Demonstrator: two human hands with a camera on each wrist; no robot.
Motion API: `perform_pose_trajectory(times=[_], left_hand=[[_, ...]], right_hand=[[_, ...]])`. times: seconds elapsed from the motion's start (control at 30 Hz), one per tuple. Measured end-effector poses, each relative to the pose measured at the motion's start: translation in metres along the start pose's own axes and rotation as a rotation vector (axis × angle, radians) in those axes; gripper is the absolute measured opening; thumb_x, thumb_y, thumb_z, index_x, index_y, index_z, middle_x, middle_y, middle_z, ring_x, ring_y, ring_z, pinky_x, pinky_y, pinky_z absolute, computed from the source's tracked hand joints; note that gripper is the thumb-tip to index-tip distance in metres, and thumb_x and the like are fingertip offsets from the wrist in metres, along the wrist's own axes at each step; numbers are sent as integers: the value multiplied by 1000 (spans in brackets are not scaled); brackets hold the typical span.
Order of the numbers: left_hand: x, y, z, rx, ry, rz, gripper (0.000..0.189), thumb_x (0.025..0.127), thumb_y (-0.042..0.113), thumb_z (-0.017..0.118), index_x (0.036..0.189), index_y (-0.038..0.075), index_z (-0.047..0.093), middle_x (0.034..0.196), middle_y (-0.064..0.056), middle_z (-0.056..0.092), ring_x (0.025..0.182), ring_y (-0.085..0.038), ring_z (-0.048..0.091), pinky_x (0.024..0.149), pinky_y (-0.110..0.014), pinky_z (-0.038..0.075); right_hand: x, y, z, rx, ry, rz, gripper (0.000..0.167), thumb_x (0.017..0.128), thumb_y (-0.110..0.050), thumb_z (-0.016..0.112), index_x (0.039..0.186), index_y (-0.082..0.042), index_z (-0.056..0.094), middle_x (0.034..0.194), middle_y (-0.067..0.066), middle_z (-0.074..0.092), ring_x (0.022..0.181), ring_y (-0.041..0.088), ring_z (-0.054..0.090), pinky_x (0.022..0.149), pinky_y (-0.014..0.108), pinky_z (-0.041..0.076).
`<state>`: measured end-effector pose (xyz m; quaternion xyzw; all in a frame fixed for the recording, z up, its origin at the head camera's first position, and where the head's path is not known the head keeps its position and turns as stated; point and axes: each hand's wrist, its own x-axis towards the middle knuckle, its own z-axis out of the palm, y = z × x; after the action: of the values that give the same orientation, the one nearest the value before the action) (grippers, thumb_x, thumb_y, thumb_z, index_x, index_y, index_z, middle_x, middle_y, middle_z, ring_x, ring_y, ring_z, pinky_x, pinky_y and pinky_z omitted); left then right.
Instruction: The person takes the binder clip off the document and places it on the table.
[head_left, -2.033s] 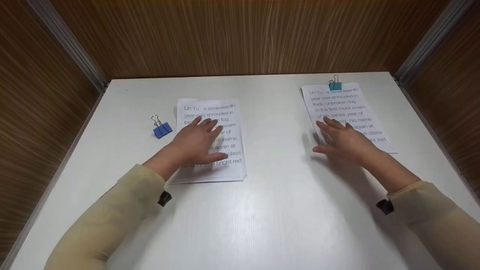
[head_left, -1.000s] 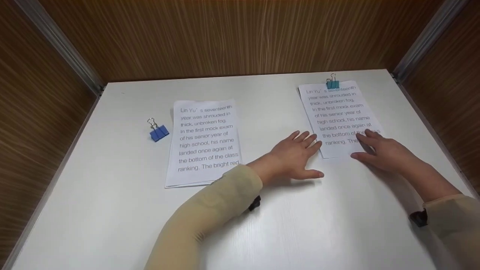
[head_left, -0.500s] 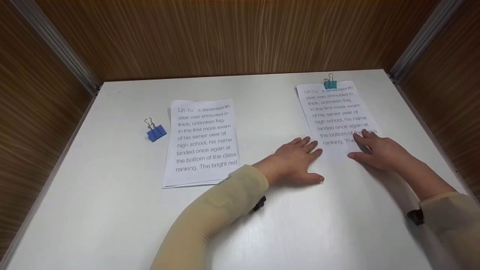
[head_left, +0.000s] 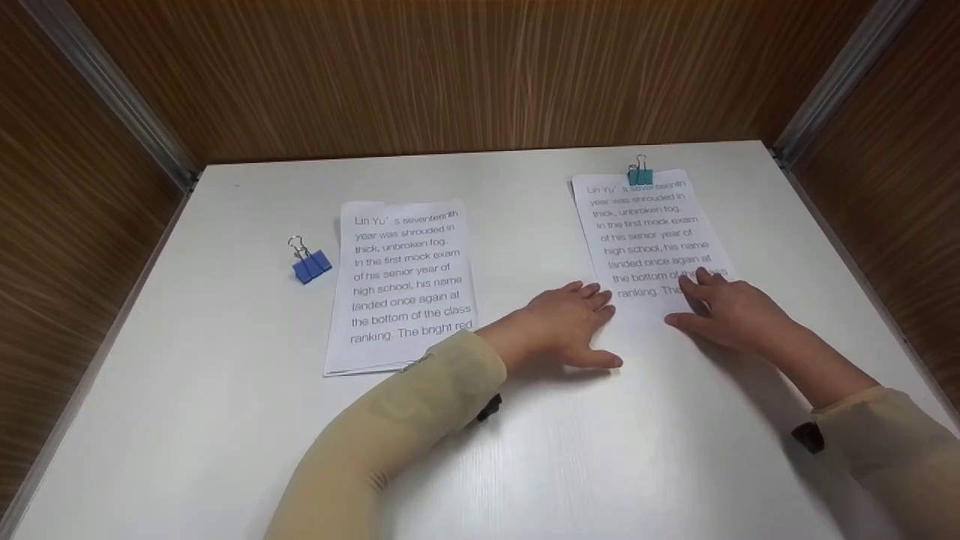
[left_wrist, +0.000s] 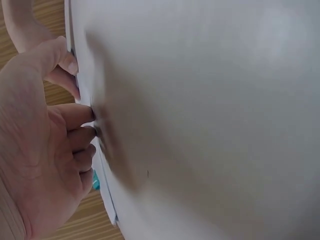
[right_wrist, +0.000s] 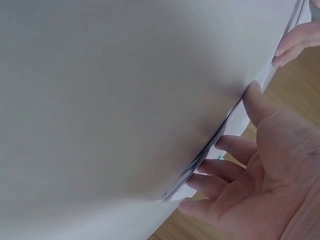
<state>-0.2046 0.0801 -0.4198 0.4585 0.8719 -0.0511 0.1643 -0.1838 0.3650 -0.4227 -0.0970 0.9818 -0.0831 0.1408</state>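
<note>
A stack of printed paper (head_left: 649, 240) lies at the right of the head view, with a teal binder clip (head_left: 640, 177) clamped on its top edge. My left hand (head_left: 566, 326) has its fingers spread, the tips at the stack's lower left edge. At the lower right corner, my right hand (head_left: 731, 311) touches the stack with fingers slightly bent; the right wrist view shows its fingertips (right_wrist: 202, 167) along the sheets' edge. Further left lies a second printed stack (head_left: 405, 285) without a clip on it. Beside that stack a blue binder clip (head_left: 311, 266) lies loose.
A white table (head_left: 547, 465) carries everything. Wood-grain panels stand around it, with the back panel (head_left: 480, 75) behind the far edge. The left sleeve (head_left: 420, 390) passes close by the left stack's lower right corner.
My left hand has gone from over the left stack to the right stack's edge. My right hand has drawn down to its lower corner. Lately the clipped stack has slid slightly left with both hands.
</note>
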Motion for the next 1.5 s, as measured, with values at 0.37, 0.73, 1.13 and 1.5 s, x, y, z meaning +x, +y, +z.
perform_pose_trajectory(times=[0.37,0.73,1.13,1.5], left_hand=[[-29,-10,6,-9,-18,21,91,102,74,38,168,11,32,175,-9,21,163,-24,14,131,-33,6],[-68,-19,18,-15,1,46,90,102,73,41,165,9,38,173,-12,28,162,-27,21,132,-35,9],[-110,-28,35,-25,63,90,90,103,72,43,164,6,40,171,-16,32,160,-31,25,132,-40,13],[-138,-31,46,-58,90,87,88,103,70,43,163,5,41,170,-15,33,160,-30,25,132,-39,11]], right_hand=[[-3,-30,8,-4,21,-16,87,101,-59,64,158,2,42,158,42,33,137,69,39,110,76,37],[-10,-67,20,-47,100,-90,78,98,-49,72,153,3,53,153,40,45,134,61,51,106,69,46],[-21,-104,33,-75,149,-136,75,98,-49,73,151,2,56,148,37,52,133,57,54,104,65,50],[-30,-127,45,-79,234,-172,71,97,-47,74,146,2,61,143,36,57,129,56,59,99,64,54]])
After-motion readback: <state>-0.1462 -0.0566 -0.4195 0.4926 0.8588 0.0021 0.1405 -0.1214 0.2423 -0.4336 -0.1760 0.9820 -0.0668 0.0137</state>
